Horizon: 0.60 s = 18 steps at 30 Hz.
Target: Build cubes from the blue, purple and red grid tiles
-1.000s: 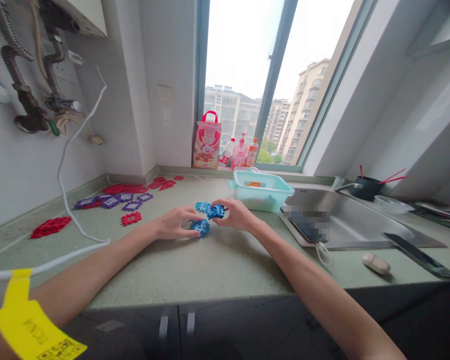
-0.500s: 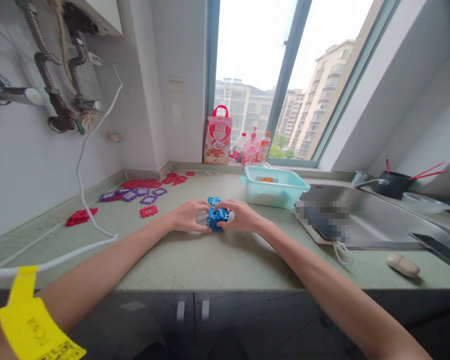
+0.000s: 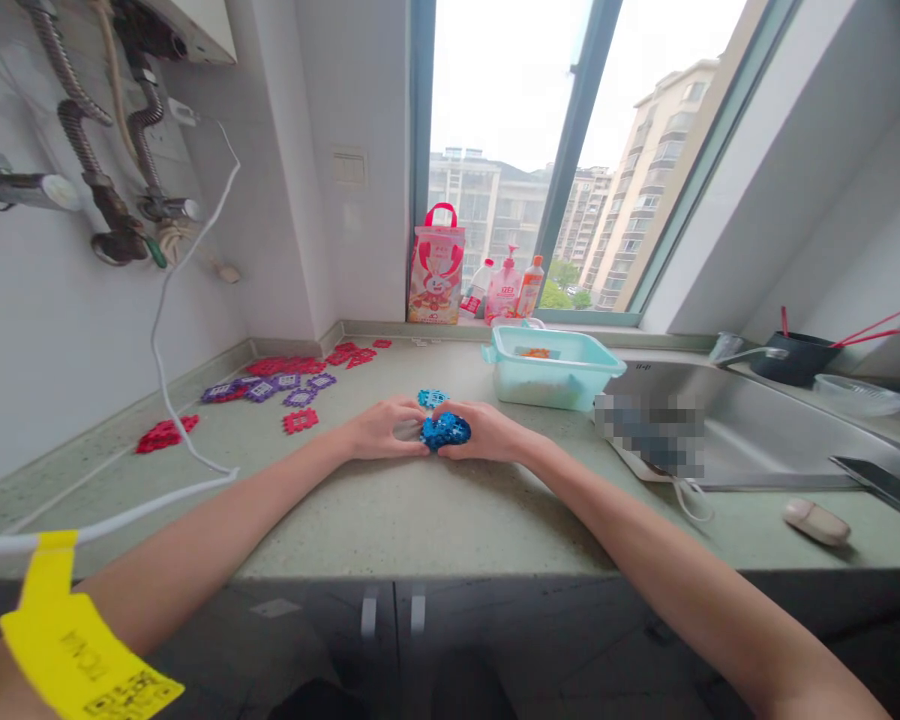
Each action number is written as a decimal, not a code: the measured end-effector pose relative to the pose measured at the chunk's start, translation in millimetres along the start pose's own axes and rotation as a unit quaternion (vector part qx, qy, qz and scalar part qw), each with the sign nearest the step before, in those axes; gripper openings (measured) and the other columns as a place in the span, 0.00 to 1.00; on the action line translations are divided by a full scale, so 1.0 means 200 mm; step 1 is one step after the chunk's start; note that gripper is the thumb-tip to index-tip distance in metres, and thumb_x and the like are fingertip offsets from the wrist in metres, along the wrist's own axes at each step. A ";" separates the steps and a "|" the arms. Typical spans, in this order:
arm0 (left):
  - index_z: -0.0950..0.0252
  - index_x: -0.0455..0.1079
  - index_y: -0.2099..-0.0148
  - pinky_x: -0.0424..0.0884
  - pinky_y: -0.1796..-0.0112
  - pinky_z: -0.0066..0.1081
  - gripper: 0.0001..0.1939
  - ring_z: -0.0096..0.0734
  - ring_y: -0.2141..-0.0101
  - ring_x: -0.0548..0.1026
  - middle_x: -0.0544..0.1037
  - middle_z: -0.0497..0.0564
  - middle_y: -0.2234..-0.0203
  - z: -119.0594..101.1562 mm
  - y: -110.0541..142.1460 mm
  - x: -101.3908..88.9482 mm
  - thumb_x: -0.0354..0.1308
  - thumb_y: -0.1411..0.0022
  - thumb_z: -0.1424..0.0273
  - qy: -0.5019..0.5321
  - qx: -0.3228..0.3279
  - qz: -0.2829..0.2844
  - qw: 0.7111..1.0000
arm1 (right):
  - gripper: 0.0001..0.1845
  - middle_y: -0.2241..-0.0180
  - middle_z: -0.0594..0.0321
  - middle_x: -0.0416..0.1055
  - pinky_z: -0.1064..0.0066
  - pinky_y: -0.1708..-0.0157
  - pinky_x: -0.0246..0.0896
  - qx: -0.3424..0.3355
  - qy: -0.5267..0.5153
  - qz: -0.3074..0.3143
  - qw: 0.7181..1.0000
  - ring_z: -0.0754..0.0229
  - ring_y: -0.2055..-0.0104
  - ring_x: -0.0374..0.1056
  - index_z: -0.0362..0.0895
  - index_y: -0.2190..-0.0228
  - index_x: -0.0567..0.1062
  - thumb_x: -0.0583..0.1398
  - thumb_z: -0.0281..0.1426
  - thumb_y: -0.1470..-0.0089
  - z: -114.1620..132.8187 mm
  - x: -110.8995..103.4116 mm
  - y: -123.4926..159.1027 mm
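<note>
Step in hand: pressing the blue block cluster (image 3: pixel 445 431) together — both hands work it low over the table (image 3: pixel 420 510), about midway between the front edge and the window sill.
Left hand (image 3: pixel 381 430): fingertips closed against the cluster's left side.
Right hand (image 3: pixel 487 433): grip closed around its right side, thumb towards the top.
Spare piece: a loose blue block (image 3: pixel 431 398) lies just behind the cluster, towards the sill, untouched.
Next move: probably calls for steady, even pressure so the pieces seat squarely — then a reach back for the spare.
Nearby: purple blocks (image 3: pixel 285 388) and red blocks (image 3: pixel 166 434) by the left wall edge; teal tub (image 3: pixel 551 367) on the right.
</note>
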<state>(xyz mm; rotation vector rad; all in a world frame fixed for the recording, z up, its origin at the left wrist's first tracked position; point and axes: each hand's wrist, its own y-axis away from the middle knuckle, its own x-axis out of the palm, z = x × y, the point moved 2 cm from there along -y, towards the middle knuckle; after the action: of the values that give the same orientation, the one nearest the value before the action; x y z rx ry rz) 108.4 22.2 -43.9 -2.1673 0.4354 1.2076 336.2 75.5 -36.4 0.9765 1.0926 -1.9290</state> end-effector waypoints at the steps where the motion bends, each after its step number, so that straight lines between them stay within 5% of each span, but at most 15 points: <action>1: 0.60 0.77 0.45 0.68 0.45 0.38 0.25 0.44 0.48 0.75 0.78 0.56 0.49 0.00 0.00 -0.01 0.67 0.38 0.51 0.000 0.003 0.000 1.000 | 0.26 0.58 0.61 0.78 0.67 0.55 0.63 -0.003 0.000 0.000 1.000 0.53 0.57 0.74 0.49 0.48 0.76 0.72 0.37 0.48 0.00 0.00 0.00; 6: 0.61 0.71 0.37 0.68 0.44 0.42 0.40 0.48 0.46 0.74 0.77 0.58 0.47 0.03 0.02 -0.07 0.69 0.43 0.44 -0.026 -0.035 -0.004 0.999 | 0.25 0.58 0.61 0.78 0.69 0.56 0.63 -0.006 0.010 -0.003 1.000 0.55 0.58 0.73 0.50 0.48 0.77 0.72 0.38 0.47 -0.01 -0.02 0.00; 14: 0.63 0.72 0.42 0.69 0.46 0.43 0.30 0.46 0.50 0.76 0.80 0.56 0.52 0.14 0.09 -0.22 0.54 0.30 0.44 -0.032 -0.076 -0.111 0.990 | 0.24 0.58 0.60 0.78 0.68 0.56 0.64 -0.025 0.045 -0.012 0.999 0.56 0.59 0.73 0.50 0.49 0.78 0.72 0.36 0.47 -0.03 -0.04 -0.02; 18: 0.64 0.74 0.61 0.72 0.57 0.41 0.25 0.41 0.63 0.77 0.79 0.56 0.67 -0.07 0.07 -0.24 0.49 0.26 0.49 -0.130 -0.016 -0.127 0.983 | 0.22 0.58 0.59 0.77 0.68 0.55 0.64 -0.023 0.111 -0.112 0.987 0.55 0.59 0.73 0.49 0.49 0.77 0.70 0.35 0.45 -0.04 -0.26 -0.03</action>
<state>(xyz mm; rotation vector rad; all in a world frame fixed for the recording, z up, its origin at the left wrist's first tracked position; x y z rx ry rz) 84.5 1.5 -1.8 -1.9836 0.0276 1.3327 357.8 94.9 7.4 1.1028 1.4207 -1.9952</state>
